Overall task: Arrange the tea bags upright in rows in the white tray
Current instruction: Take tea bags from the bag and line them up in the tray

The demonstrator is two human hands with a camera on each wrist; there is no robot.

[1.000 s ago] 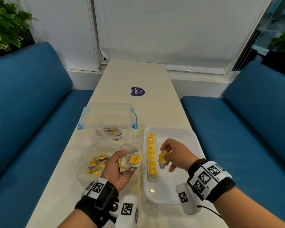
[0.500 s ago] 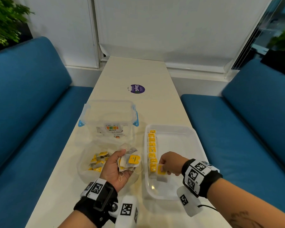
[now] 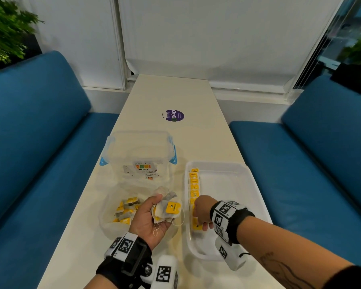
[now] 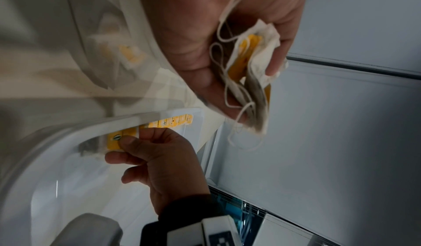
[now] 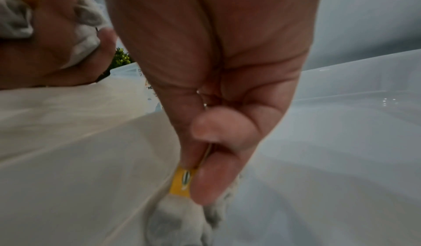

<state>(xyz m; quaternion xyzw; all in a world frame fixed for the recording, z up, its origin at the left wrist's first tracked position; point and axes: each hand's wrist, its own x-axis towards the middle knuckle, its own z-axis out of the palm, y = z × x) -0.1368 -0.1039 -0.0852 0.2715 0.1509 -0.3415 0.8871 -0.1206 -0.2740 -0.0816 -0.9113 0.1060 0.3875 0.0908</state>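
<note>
Where row (image 3: 194, 185) hugs tray (image 3: 249, 184)'s left wall

purple round sticker (image 3: 174, 115) on the surface reads "ClayG". label (image 3: 144, 171) on the clear box (image 3: 138, 151) shows "KIT", rest too blurry.

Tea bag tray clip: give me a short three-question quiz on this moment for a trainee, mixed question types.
1. True or false: the right hand pinches a tea bag by its yellow tag inside the white tray.
2. The left hand holds: A) nothing B) a bunch of tea bags C) a lid.
3. Along which side of the tray does the row of tea bags stand?

Key: 1 true; 2 B; 3 the left side.
</note>
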